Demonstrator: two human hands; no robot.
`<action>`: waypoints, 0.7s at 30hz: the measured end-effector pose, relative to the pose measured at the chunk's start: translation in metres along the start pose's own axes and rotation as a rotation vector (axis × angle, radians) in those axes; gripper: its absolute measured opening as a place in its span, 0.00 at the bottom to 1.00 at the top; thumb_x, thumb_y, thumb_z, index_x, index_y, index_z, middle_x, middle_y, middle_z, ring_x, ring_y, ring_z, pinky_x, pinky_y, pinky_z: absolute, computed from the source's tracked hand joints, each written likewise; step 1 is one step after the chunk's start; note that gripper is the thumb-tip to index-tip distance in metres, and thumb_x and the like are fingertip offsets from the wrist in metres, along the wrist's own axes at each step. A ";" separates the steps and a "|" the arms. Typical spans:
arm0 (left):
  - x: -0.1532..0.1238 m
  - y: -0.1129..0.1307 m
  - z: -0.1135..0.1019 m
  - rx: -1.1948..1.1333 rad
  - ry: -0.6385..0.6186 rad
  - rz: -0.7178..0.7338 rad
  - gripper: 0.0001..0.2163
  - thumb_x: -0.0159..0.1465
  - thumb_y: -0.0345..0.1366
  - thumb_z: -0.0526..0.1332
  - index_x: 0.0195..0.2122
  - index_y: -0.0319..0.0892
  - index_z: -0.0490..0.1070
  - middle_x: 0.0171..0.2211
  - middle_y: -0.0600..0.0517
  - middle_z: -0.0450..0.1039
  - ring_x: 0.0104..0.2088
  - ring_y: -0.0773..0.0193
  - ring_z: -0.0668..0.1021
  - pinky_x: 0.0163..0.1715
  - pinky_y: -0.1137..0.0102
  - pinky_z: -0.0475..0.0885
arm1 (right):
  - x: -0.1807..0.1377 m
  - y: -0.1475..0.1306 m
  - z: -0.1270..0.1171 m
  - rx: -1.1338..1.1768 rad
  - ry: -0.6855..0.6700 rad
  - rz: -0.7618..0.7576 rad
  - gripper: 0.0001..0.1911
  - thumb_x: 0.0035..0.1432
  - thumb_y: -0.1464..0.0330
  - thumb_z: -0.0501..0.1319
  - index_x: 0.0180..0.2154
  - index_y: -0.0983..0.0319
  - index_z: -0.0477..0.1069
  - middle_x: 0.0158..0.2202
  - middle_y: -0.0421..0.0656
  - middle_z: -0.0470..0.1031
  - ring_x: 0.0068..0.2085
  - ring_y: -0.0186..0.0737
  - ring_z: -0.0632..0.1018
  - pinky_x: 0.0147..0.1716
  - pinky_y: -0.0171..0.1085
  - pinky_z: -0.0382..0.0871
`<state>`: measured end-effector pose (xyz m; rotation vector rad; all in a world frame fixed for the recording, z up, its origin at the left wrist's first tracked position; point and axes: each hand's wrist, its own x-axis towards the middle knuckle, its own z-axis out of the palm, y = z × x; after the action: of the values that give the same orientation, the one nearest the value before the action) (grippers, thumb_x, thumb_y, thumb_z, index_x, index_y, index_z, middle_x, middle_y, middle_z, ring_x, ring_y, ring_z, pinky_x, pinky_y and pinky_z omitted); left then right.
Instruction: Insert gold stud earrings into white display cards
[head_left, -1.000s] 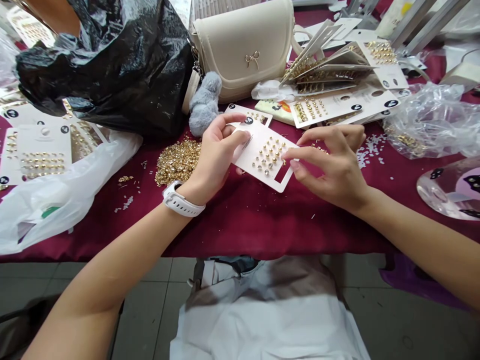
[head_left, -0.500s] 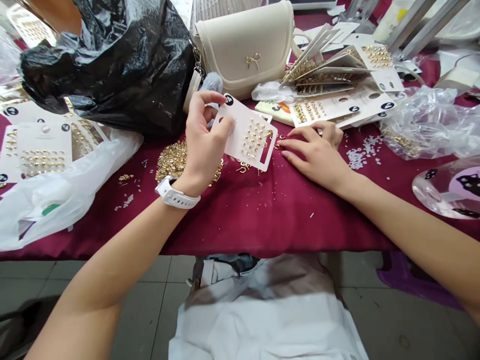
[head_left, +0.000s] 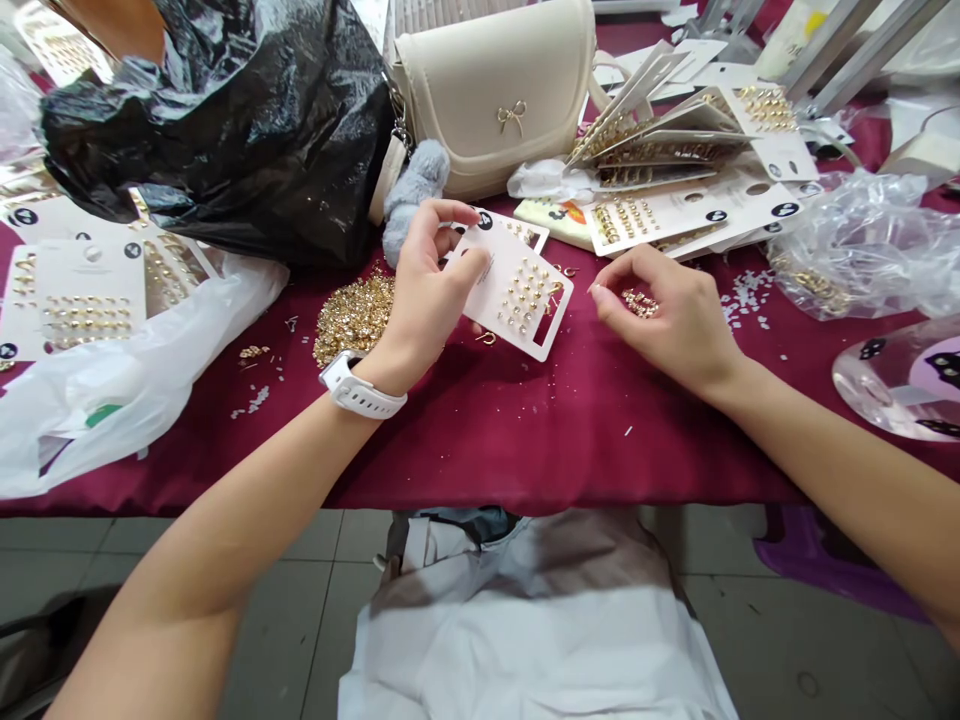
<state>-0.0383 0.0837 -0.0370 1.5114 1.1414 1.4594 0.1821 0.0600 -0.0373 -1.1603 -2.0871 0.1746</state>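
The left hand pinches a white earring card by its upper left corner, thumb on the face and fingers curled behind. It holds the card tilted, just above the maroon cloth. Rows of gold studs fill the middle of the card, and a rectangular slot is cut along its lower edge.

Just to the right of the card, and clear of it, the right hand is loosely curled around a few small gold pieces cupped against its fingers. Its thumb and forefinger are drawn together towards the card's edge.

A white watch sits on the left wrist. A second card lies flat on the cloth behind the held one. A heap of loose gold studs lies just left of the left hand.

Farther back are a grey fluffy charm, a cream handbag and a black plastic bag. A fanned stack of filled cards lies beyond the right hand. A white plastic bag is at the far left and a clear plastic bag at the far right.
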 end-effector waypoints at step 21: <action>-0.009 0.000 0.003 0.111 -0.121 0.031 0.10 0.56 0.32 0.58 0.40 0.45 0.62 0.30 0.53 0.64 0.34 0.64 0.74 0.36 0.68 0.73 | -0.014 -0.016 -0.003 0.074 -0.100 -0.232 0.18 0.61 0.75 0.56 0.51 0.55 0.71 0.41 0.41 0.79 0.42 0.37 0.79 0.43 0.36 0.74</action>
<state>-0.0348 0.0755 -0.0404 1.6769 1.1463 1.3239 0.1779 0.0383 -0.0353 -0.8737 -2.2640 0.2015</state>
